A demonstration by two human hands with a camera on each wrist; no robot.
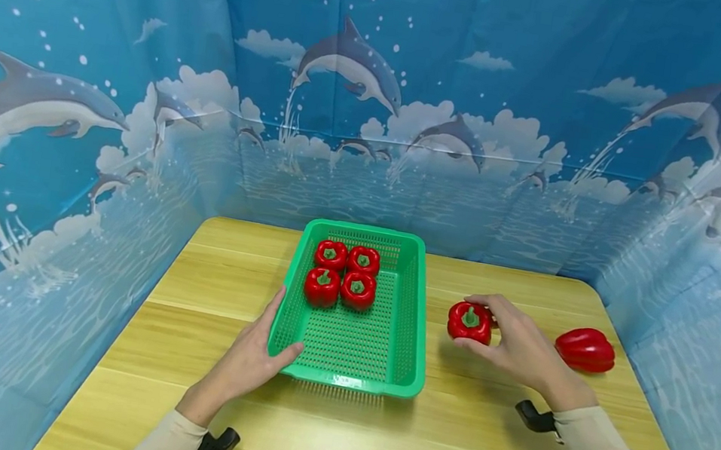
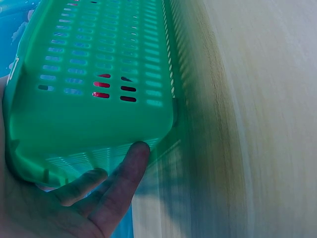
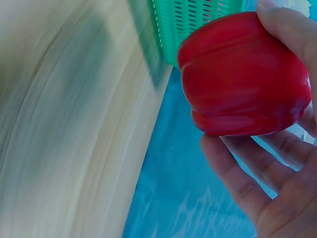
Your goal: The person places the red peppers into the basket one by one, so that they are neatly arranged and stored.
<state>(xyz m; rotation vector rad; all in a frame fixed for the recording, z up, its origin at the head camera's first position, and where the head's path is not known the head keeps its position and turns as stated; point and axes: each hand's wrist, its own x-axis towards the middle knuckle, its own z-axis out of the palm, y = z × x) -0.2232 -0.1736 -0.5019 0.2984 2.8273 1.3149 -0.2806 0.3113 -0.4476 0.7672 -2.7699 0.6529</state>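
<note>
In the head view my right hand (image 1: 522, 345) holds a red bell pepper (image 1: 469, 323) between thumb and fingers, to the right of the basket, green stem facing up. The right wrist view shows the pepper's (image 3: 242, 79) smooth lobed side, with the thumb on one side and fingertips (image 3: 213, 148) on the other. My left hand (image 1: 251, 355) rests against the near left corner of the green perforated basket (image 1: 421, 324), its thumb by the near rim. Fairly straight fingers (image 2: 124, 183) touch the basket's outer wall (image 2: 89, 124) in the left wrist view.
Several red bell peppers (image 1: 357, 290) stand grouped in the basket's far left part, stems up. Another red pepper (image 1: 586, 350) lies on its side on the wooden table (image 1: 440, 448), beyond my right hand. A blue dolphin-print curtain (image 1: 368, 165) borders the table's back and sides.
</note>
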